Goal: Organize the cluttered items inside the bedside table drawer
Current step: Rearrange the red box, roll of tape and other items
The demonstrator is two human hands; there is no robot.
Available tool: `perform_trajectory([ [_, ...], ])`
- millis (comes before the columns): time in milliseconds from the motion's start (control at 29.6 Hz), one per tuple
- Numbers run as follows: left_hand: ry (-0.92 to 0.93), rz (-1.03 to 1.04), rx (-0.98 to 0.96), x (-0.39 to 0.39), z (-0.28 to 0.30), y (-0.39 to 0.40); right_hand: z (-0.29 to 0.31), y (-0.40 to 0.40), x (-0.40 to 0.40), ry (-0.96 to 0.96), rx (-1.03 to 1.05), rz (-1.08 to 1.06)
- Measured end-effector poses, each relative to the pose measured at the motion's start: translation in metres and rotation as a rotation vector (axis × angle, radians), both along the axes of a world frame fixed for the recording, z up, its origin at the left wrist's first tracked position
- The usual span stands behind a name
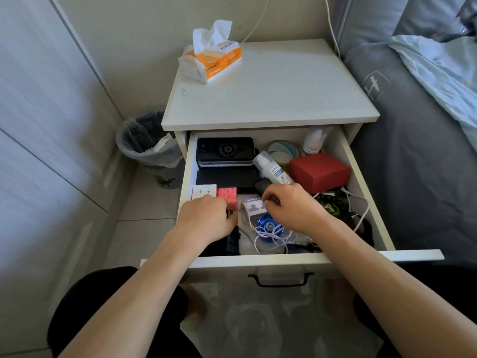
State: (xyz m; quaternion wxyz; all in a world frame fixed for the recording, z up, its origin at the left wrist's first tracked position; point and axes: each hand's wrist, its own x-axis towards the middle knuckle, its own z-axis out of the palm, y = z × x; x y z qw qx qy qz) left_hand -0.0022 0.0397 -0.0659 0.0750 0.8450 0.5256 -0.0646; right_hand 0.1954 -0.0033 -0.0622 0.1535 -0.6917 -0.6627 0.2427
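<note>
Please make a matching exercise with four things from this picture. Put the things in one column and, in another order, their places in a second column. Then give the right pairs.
Things:
1. red box
2. tissue pack
3. pink cube
4. blue yo-yo

Places:
A. on top of the bedside table
B. in the drawer, right side, toward the back
C. near the drawer's front, among white cord
D. by the left hand, next to a white cube

Pairs: 1-B, 2-A, 3-D, 4-C
</note>
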Motion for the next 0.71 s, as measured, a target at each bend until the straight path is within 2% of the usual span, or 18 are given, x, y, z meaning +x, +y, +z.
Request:
perform_trajectory([
  [101,-0.09,0.057,-0.015,-0.005,0.005,0.002,0.002,-0.001,-0.009,-0.095,0.041,0.137],
  [237,-0.146,0.108,-0.062,-0.009,0.01,0.003,-0.002,0.007,-0.03,-0.393,0.036,0.362],
  [439,-0.155,0.114,-0.091,-0.01,0.008,0.001,-0.022,0.021,-0.053,-0.712,-0.105,0.351],
  [608,-0.076,0.084,-0.085,-0.006,0.005,0.001,-0.027,0.029,-0.056,-0.745,-0.071,0.276],
  [710,-0.019,0.024,-0.06,-0.002,0.002,0.002,-0.026,0.027,-0.048,-0.69,-0.107,0.199],
])
